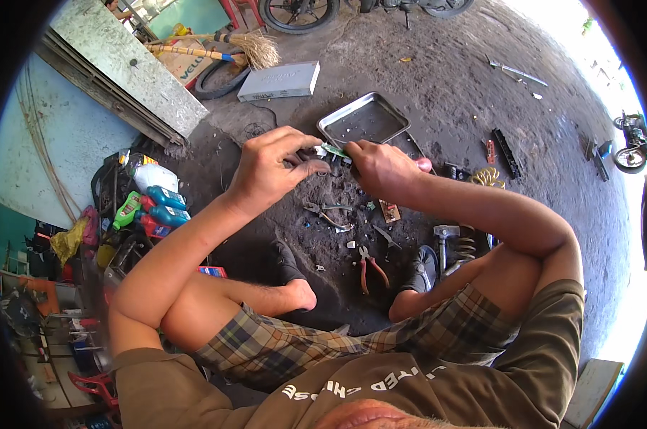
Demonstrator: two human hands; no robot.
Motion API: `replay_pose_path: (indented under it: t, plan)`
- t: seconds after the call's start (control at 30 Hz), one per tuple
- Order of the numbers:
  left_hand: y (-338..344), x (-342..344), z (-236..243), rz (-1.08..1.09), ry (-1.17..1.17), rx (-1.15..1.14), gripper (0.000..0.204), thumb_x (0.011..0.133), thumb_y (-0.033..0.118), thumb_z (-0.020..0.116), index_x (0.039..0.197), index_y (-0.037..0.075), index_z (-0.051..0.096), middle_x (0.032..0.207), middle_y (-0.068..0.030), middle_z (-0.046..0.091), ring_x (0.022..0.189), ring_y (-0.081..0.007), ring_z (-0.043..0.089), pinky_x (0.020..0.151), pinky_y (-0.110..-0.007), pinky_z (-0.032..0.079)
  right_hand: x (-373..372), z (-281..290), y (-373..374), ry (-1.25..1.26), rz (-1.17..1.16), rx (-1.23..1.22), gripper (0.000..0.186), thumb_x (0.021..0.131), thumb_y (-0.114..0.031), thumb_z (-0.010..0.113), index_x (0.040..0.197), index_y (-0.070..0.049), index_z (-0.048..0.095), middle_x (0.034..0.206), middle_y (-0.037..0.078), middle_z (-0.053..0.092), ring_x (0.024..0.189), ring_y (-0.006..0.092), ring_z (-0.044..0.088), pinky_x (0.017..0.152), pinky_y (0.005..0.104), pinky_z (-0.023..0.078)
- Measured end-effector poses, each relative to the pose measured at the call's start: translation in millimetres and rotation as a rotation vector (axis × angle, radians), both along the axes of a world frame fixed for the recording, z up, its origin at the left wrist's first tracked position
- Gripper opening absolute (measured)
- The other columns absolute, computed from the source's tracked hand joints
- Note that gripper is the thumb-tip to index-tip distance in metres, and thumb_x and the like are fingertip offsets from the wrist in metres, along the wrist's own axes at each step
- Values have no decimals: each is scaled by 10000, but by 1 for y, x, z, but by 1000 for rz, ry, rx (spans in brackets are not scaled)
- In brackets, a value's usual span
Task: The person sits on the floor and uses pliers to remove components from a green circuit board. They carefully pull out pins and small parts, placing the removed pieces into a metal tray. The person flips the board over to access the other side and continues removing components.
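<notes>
A small green circuit board (335, 150) with pale and dark parts is held up between my hands, above the dirt floor. My left hand (272, 168) pinches its left end between thumb and fingers. The right hand (382, 168) is closed around the other end, its fingertips partly hidden. Just beyond them lies a shallow metal tray (325, 126) with small bits in it. Below the hands are pliers (328, 211), a small brownish board (390, 211) and red-handled cutting pliers (368, 270). A round pink handle (423, 164) shows beside my right wrist.
A hammer (446, 234) and a coil spring (466, 247) lie by my right foot. Bottles (168, 197) crowd the left side. A long grey box (279, 81), a broom (255, 50) and a motorcycle wheel (298, 13) stand farther off.
</notes>
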State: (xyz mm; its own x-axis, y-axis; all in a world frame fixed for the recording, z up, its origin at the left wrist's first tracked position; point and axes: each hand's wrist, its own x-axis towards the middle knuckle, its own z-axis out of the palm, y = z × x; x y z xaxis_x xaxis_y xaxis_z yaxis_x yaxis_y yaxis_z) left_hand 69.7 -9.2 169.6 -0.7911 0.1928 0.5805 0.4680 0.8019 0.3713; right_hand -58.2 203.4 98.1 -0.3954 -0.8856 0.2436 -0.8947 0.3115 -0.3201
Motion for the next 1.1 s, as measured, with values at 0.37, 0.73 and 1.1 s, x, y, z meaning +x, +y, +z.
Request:
replay_pose_path:
  t: [0.37,0.73,1.1]
  plan:
    - [-2,5,9,0,10,-214,228,885,143,844,1012,18,701,926,-134,659,819,-333,701,696,-423,568,-4,5,7,218,6,-15,460,837,-68,735,1251,49,573,1026,189,626,801,390,754,670,477,632]
    - [-13,8,18,-133,-26,-553,189,946,156,764,971,22,632,925,-145,644,805,-378,693,679,-461,568,0,17,13,-1,197,41,301,835,-141,743,1095,-2,684,932,203,728,853,427,749,810,526,605]
    - [-20,11,-15,-147,-96,-146,285,1049,168,637,852,4,513,725,-157,482,647,-388,544,600,-461,443,12,28,9,-397,205,74,327,808,-146,779,1094,10,757,928,263,757,921,423,754,860,496,603]
